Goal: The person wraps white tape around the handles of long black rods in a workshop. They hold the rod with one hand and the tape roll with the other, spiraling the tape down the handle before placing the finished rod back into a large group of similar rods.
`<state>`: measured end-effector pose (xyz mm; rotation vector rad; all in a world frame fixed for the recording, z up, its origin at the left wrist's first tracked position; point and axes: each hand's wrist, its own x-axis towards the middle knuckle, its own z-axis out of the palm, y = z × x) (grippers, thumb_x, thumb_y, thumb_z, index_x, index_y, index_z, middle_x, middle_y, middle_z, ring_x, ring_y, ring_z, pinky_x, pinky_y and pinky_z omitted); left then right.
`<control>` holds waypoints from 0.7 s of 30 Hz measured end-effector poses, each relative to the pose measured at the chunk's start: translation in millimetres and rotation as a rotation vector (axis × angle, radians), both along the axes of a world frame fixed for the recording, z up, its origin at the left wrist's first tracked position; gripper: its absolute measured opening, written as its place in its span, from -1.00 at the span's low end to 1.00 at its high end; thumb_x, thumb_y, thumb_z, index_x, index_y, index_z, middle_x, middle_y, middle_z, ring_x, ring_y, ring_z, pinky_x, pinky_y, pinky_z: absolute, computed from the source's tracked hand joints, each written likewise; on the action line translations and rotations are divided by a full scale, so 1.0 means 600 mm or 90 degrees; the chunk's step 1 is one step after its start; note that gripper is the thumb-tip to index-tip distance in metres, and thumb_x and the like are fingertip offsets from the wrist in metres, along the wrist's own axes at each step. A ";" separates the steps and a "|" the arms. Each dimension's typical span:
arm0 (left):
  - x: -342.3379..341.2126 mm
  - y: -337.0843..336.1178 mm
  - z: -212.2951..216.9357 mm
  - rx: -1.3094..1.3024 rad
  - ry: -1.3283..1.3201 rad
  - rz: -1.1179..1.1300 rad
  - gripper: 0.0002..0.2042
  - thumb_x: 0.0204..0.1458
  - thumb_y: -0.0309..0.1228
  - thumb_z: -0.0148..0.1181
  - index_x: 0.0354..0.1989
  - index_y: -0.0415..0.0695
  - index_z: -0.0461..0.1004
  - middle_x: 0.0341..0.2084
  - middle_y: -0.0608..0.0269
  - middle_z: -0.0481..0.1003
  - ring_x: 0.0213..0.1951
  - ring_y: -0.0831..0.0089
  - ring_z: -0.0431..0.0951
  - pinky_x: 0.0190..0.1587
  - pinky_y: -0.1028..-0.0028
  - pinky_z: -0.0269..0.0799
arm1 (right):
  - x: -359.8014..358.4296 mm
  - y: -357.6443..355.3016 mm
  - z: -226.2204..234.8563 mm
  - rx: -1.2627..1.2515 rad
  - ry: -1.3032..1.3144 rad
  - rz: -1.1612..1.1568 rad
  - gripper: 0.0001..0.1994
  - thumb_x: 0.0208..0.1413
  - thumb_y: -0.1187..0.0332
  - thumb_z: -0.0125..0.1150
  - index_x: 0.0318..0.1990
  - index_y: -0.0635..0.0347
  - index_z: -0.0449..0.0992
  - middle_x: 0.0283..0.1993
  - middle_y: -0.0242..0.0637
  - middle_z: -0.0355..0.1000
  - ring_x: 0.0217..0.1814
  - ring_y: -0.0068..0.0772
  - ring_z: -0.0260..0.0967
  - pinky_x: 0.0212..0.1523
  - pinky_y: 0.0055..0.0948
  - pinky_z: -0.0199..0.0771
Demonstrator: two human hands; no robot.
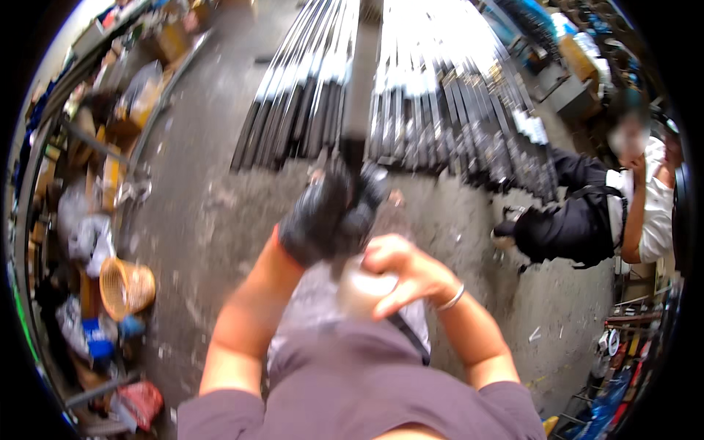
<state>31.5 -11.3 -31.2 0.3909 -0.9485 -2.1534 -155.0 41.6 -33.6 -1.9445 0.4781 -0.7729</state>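
My left hand [315, 220], in a black glove, is closed around the near end of a long dark bar [358, 103]. The bar runs away from me, above the rows of other bars. Black material beside the glove blurs into it, so I cannot tell glove from bar end there. My right hand [411, 271] is bare, with a bracelet at the wrist. Its fingers and thumb grip a whitish roll of tape [361, 292], smeared by motion, just below the bar's end and close to my body.
Many long black bars [308, 110] lie side by side ahead, shiny toward the far end. A person in dark trousers [565, 213] is at the right. Cluttered shelving [110, 158], a wicker basket [126, 288] and a red bag [139, 403] line the left.
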 end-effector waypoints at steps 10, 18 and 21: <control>-0.032 0.009 -0.027 -0.109 -0.291 0.305 -0.73 0.16 -0.19 0.24 -0.17 -0.14 0.48 -0.57 0.48 0.38 -0.53 0.70 0.33 -0.50 0.61 0.28 | 0.007 0.010 0.005 0.210 0.059 -0.141 -0.56 -0.26 0.21 0.58 -0.49 0.39 0.44 -0.23 -0.20 0.41 -0.27 -0.49 0.33 -0.26 -0.48 0.38; -0.009 0.002 0.004 -0.053 -0.241 0.237 -0.79 0.09 -0.26 0.32 -0.27 -0.10 0.48 -0.67 0.49 0.36 -0.63 0.71 0.31 -0.59 0.63 0.23 | 0.006 0.024 0.014 0.206 0.013 -0.244 -0.63 -0.26 0.33 0.53 -0.45 0.40 0.45 -0.23 -0.18 0.50 -0.27 -0.57 0.38 -0.22 -0.54 0.43; -0.006 0.013 0.020 -0.006 -0.178 0.197 -0.81 0.09 -0.30 0.31 -0.27 -0.11 0.48 -0.65 0.44 0.39 -0.63 0.67 0.35 -0.61 0.62 0.25 | 0.002 0.015 -0.003 0.228 0.031 -0.248 -0.63 -0.25 0.33 0.53 -0.42 0.41 0.47 -0.29 -0.26 0.46 -0.28 -0.59 0.37 -0.25 -0.56 0.41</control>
